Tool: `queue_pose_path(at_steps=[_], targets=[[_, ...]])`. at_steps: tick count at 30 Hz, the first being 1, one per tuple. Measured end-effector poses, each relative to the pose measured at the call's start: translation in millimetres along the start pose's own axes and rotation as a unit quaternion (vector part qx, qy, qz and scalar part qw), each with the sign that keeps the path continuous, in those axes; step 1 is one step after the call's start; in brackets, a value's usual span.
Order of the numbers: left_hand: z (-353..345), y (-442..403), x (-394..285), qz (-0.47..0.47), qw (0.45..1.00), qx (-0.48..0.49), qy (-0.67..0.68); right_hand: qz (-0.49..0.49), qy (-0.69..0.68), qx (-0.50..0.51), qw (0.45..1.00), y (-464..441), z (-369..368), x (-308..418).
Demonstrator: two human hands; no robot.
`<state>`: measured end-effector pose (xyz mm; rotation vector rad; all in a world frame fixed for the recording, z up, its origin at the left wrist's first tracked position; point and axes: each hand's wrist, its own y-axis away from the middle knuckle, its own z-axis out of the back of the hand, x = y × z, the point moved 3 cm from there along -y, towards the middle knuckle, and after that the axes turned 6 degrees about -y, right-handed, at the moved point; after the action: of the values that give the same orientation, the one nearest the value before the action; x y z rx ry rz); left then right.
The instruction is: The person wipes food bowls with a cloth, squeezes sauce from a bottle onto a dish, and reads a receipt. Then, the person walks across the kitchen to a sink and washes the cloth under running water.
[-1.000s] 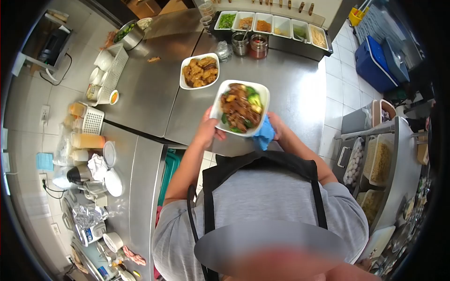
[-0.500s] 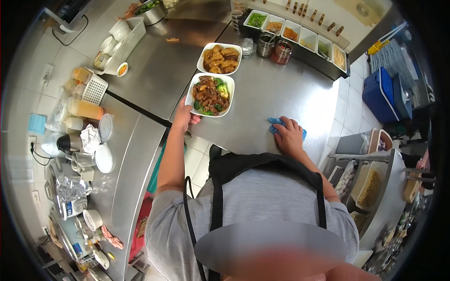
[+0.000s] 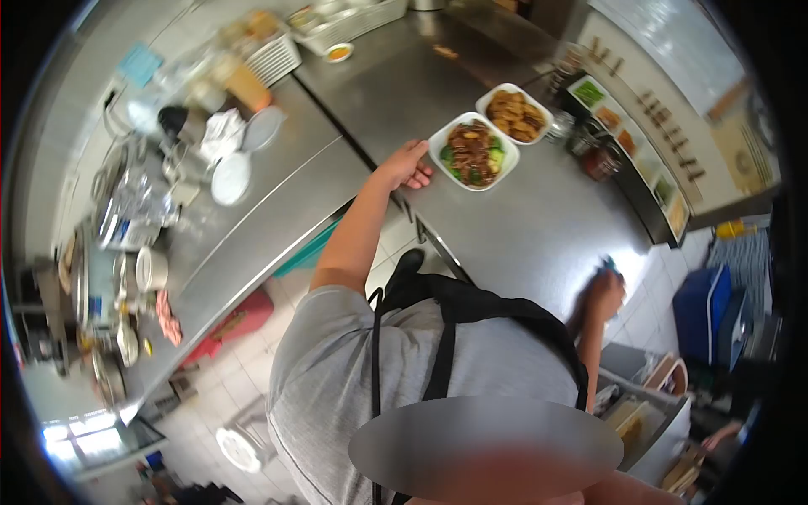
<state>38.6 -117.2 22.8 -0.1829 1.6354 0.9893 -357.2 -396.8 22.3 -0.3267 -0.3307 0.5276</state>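
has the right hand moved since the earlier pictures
Yes: judged against the steel counter, the right hand has moved toward the counter's right-hand edge, beside the floor tiles.

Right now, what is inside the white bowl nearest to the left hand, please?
The white bowl holds brown, glossy pieces that look like meat, with green vegetables around them. These cover its bottom, so anything underneath cannot be seen.
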Motion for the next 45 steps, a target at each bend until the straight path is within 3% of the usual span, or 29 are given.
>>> queue_pose_path(at_steps=[1,2,3,4,5,7,12,16,19,21,27,29,31,35,37,38,41,42,45], targets=[[8.0,8.6,0.6,-0.005,0.999,-0.032,-0.001,-0.029,-0.007,-0.037,0.999,-3.8,0.0,-32.5],[17.6,16.2,1.2,-0.011,0.998,-0.061,-0.004,-0.116,-0.004,-0.001,0.993,-8.4,8.7,-54.2],[29.9,24.3,3.8,-0.02,0.996,-0.082,0.015,-0.119,-0.025,-0.055,0.991,-6.0,-14.0,-114.3],[45.7,33.9,7.0,-0.031,0.993,-0.105,0.035,-0.167,-0.127,-0.011,0.978,-7.1,-44.5,-185.8],[63.1,43.3,10.7,-0.044,0.989,-0.127,0.055,-0.228,-0.058,-0.013,0.972,-0.9,-15.2,-169.9],[107.2,59.1,22.1,-0.058,0.975,-0.188,0.104,-0.284,-0.107,-0.056,0.951,-2.5,19.0,-138.3],[207.5,98.3,31.8,-0.081,0.904,-0.346,0.237,-0.072,-0.092,-0.088,0.989,-35.6,4.7,-58.0],[282.1,109.3,17.8,-0.156,0.869,-0.393,0.258,-0.218,0.01,0.058,0.974,-39.4,-13.8,28.5],[337.2,114.0,-8.1,-0.212,0.825,-0.463,0.245,-0.184,0.072,0.005,0.98,-24.2,-12.4,93.9],[373.3,114.9,-25.9,-0.236,0.786,-0.518,0.241,-0.198,0.038,0.006,0.98,-14.0,-1.1,135.6],[470.4,82.4,-64.6,-0.307,0.734,-0.586,0.154,-0.124,-0.053,-0.098,0.986,15.9,-15.0,160.6],[535.9,34.2,-46.9,-0.266,0.695,-0.664,0.073,-0.125,-0.04,-0.101,0.986,32.9,1.5,181.5],[531.7,37.9,-62.4,-0.124,0.707,-0.695,0.028,-0.108,-0.047,-0.119,0.986,46.3,14.2,189.8],[534.7,42.6,-80.4,-0.007,0.719,-0.695,0.004,-0.128,-0.059,-0.132,0.981,60.2,40.1,201.3],[526.5,51.2,-84.3,-0.031,0.718,-0.695,0.013,-0.107,-0.075,-0.136,0.982,63.5,48.8,204.7],[547.2,34.2,-74.7,-0.145,0.701,-0.698,-0.002,-0.104,-0.083,-0.128,0.983,63.3,53.1,206.6],[559.4,22.5,-65.6,-0.212,0.658,-0.721,0.045,-0.087,-0.105,-0.127,0.982,63.5,66.2,219.6],[555.5,26.4,-66.8,-0.191,0.64,-0.743,0.045,-0.088,-0.117,-0.124,0.981,62.3,67.5,221.5],[556.5,30.9,-73.7,-0.335,0.601,-0.725,0.029,-0.073,-0.139,-0.121,0.98,54.6,72.7,232.9]])
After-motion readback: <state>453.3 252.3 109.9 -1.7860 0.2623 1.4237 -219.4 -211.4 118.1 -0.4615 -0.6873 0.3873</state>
